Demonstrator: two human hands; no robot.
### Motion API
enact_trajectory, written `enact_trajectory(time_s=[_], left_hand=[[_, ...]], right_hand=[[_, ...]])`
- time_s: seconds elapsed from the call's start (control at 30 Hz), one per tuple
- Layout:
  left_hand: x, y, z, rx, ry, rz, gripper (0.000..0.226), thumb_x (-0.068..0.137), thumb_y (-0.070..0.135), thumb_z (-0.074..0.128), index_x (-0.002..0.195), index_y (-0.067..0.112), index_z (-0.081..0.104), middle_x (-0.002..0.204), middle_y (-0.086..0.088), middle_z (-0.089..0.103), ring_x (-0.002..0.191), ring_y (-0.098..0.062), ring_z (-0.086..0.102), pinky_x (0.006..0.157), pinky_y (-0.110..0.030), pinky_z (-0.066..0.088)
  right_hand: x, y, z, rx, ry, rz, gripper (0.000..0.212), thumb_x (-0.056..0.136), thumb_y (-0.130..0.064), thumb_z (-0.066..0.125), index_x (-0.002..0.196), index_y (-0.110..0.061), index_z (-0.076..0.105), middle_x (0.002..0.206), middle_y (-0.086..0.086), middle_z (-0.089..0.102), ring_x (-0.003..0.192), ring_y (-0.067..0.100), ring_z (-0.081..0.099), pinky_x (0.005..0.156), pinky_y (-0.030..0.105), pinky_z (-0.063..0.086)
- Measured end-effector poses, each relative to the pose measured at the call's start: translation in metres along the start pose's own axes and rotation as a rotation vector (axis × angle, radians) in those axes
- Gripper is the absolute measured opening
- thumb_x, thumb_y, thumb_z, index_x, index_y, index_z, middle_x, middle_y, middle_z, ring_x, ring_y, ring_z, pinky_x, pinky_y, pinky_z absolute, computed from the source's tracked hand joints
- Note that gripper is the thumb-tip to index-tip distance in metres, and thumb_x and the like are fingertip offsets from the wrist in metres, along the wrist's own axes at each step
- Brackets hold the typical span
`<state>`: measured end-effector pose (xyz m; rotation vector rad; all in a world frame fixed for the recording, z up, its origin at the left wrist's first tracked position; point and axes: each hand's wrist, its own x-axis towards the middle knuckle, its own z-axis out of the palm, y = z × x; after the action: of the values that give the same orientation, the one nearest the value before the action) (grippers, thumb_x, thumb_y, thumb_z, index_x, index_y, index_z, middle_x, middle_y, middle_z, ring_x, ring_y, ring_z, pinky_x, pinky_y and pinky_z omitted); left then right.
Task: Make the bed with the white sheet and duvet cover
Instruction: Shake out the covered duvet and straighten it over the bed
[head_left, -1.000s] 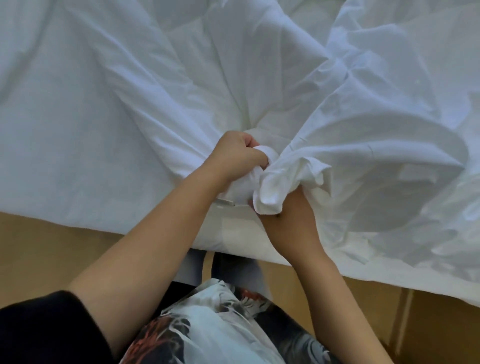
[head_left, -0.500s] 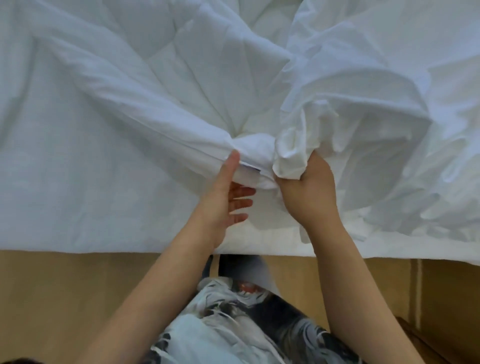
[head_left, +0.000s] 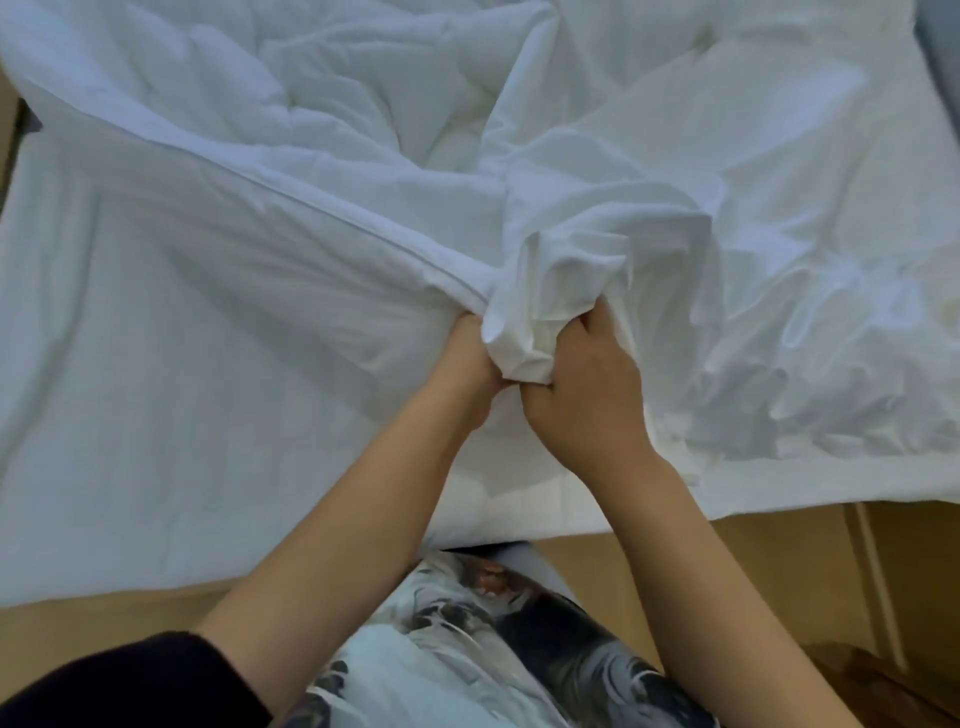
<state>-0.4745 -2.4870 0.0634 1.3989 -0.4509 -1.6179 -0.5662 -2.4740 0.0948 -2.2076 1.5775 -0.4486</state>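
Duvet cover (head_left: 561, 291) bunched at bed's near edge | left hand (head_left: 470, 364), right hand (head_left: 587, 395) both clenched on it, touching | seam runs up-left

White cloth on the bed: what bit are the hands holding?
Both hands, left hand and right hand, grip a bunched corner of the crumpled white duvet cover, near the bed's front edge.
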Motion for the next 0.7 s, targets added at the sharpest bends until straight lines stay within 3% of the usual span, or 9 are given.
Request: enact_trajectory(time_s=[0.07,0.17,0.2,0.27,0.33,0.4,0.5,0.6,0.7], left_hand=[[-0.002,-0.002,-0.002,-0.098,-0.113,0.047,0.011,0.096,0.018,0.049,0.092,0.016,0.060,0.078,-0.001,0.062,0.074,-0.015,0.060,0.065,-0.026,0.051],[-0.001,-0.003,-0.004,-0.095,-0.198,0.038,0.013,0.089,0.012,0.053,0.097,0.015,0.062,0.093,-0.009,0.065,0.088,-0.021,0.061,0.079,-0.034,0.052],[-0.002,-0.001,-0.004,-0.058,-0.206,0.033,0.015,0.084,0.008,0.057,0.096,0.016,0.062,0.091,-0.008,0.065,0.086,-0.020,0.062,0.076,-0.033,0.053],[-0.003,0.003,-0.003,-0.030,-0.184,0.029,0.016,0.085,0.004,0.057,0.094,0.016,0.062,0.082,-0.002,0.067,0.077,-0.015,0.064,0.064,-0.026,0.056],[-0.002,0.002,-0.002,-0.028,-0.146,0.046,0.018,0.095,0.008,0.046,0.091,0.016,0.061,0.074,0.002,0.066,0.070,-0.011,0.063,0.059,-0.023,0.054],[-0.001,0.002,0.000,-0.041,-0.112,0.046,0.023,0.097,0.006,0.041,0.088,0.015,0.061,0.068,0.003,0.066,0.064,-0.008,0.062,0.059,-0.023,0.052],[0.003,-0.002,-0.003,-0.029,-0.035,0.031,0.023,0.096,-0.002,0.040,0.092,0.008,0.061,0.070,0.001,0.067,0.068,-0.011,0.064,0.059,-0.023,0.052],[0.007,0.000,-0.009,0.035,0.065,0.030,0.019,0.097,-0.002,0.039,0.106,0.002,0.055,0.085,-0.008,0.061,0.081,-0.022,0.059,0.070,-0.028,0.050],[0.006,0.003,-0.014,0.155,0.034,0.107,0.028,0.091,-0.012,0.044,0.093,0.012,0.058,0.076,0.001,0.061,0.071,-0.009,0.062,0.058,-0.018,0.049]], right_hand=[[0.002,0.003,-0.012,0.145,-0.170,0.008,0.053,0.080,-0.009,0.061,0.130,-0.007,0.044,0.121,0.003,0.037,0.090,0.017,0.047,0.062,0.008,0.035],[0.013,0.016,-0.033,0.288,-0.363,0.048,0.057,0.082,-0.013,0.058,0.135,-0.018,0.038,0.120,-0.010,0.028,0.094,0.007,0.043,0.073,0.006,0.036],[0.019,0.019,-0.041,0.310,-0.422,0.053,0.050,0.083,-0.011,0.056,0.130,-0.019,0.041,0.120,-0.010,0.030,0.090,0.005,0.043,0.073,0.006,0.035],[0.029,0.025,-0.049,0.265,-0.515,0.011,0.023,0.084,-0.004,0.050,0.101,-0.019,0.049,0.115,-0.006,0.035,0.085,0.006,0.042,0.070,0.008,0.035],[0.039,0.032,-0.047,0.096,-0.510,-0.094,0.017,0.085,-0.003,0.047,0.088,-0.020,0.050,0.113,0.000,0.041,0.094,0.016,0.042,0.076,0.015,0.034],[0.051,0.039,-0.037,-0.054,-0.462,-0.189,0.017,0.086,-0.011,0.053,0.101,-0.015,0.058,0.115,0.003,0.049,0.105,0.025,0.042,0.089,0.024,0.033],[0.064,0.045,-0.026,-0.157,-0.436,-0.267,0.029,0.083,-0.031,0.061,0.110,-0.022,0.060,0.115,-0.002,0.055,0.112,0.027,0.042,0.094,0.030,0.033],[0.071,0.047,-0.024,-0.063,-0.444,-0.225,0.046,0.080,-0.043,0.067,0.122,-0.027,0.057,0.127,-0.009,0.053,0.123,0.022,0.035,0.099,0.030,0.034],[0.080,0.054,-0.025,0.197,-0.622,-0.132,0.050,0.079,-0.037,0.072,0.124,-0.028,0.055,0.118,-0.017,0.054,0.121,0.011,0.045,0.090,0.014,0.036]])
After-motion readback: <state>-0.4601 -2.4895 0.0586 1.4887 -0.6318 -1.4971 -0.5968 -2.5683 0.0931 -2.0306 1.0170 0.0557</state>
